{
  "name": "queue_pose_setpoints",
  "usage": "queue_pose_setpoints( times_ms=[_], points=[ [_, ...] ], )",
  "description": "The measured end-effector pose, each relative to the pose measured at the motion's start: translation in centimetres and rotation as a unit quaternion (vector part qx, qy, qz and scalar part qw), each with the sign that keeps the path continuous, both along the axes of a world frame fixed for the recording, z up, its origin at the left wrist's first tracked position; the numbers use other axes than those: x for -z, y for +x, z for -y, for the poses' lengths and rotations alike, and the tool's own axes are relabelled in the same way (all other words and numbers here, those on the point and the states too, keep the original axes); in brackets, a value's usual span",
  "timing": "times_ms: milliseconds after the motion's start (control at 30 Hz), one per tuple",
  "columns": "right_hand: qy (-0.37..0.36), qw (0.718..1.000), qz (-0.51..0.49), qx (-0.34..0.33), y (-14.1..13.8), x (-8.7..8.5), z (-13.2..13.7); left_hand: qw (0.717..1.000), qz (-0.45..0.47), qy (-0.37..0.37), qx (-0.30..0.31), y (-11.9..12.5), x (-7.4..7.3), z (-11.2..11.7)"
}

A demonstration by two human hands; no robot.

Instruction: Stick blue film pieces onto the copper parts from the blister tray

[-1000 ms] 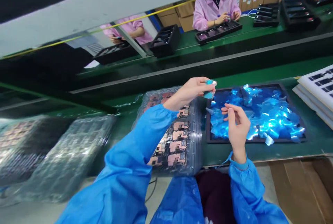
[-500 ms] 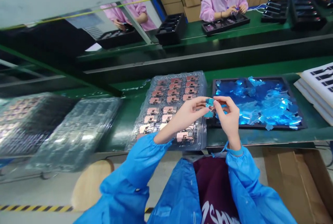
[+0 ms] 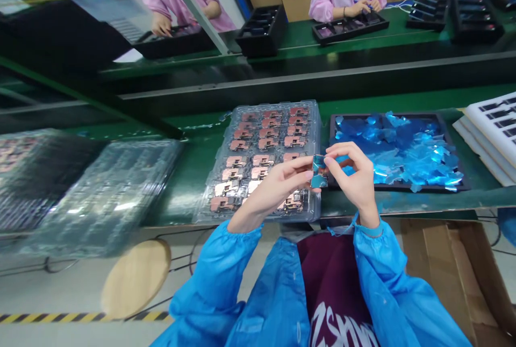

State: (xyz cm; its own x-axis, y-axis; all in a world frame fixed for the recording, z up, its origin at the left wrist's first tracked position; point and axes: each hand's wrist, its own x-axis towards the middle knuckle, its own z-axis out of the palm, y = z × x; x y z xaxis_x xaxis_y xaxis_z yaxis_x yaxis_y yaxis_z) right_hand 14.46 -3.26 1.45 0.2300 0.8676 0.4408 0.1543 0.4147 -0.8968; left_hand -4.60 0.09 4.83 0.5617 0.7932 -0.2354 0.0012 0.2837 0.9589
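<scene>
Left hand (image 3: 274, 188) and right hand (image 3: 355, 177) pinch a small blue piece (image 3: 319, 171) between their fingertips, above the worktop (image 3: 189, 193). Beside them: clear blister tray (image 3: 316, 137) of copper parts (image 3: 262, 143), left; black tray (image 3: 403, 114) heaped with blue film scraps (image 3: 397, 153), right.

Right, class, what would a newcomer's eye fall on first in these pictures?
The shiny blue film scraps heaped in a black tray at right catch the eye first. At centre, the left hand and right hand pinch a small blue piece above a clear tray of copper-coloured parts.
</scene>
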Motion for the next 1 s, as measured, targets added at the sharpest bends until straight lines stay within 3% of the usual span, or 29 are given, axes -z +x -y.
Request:
queue_pose_setpoints(
  times_ms=[367, 700, 1000],
  points=[
    [-0.048, 0.998, -0.03, 0.004, -0.8, 0.4, 0.0, 0.998, 0.029, -0.039, -0.035, -0.4, 1.4, 0.4],
    [-0.022, 0.999, 0.001, 0.049, -1.0, 0.4, 0.1, 0.999, 0.005, 0.009, -0.044, 0.3, 1.4, 0.7],
    [-0.009, 0.997, 0.01, 0.072, -1.1, 0.7, 0.2, 0.994, -0.03, 0.045, -0.095, 0.9, 1.8, 1.1]
  ],
)
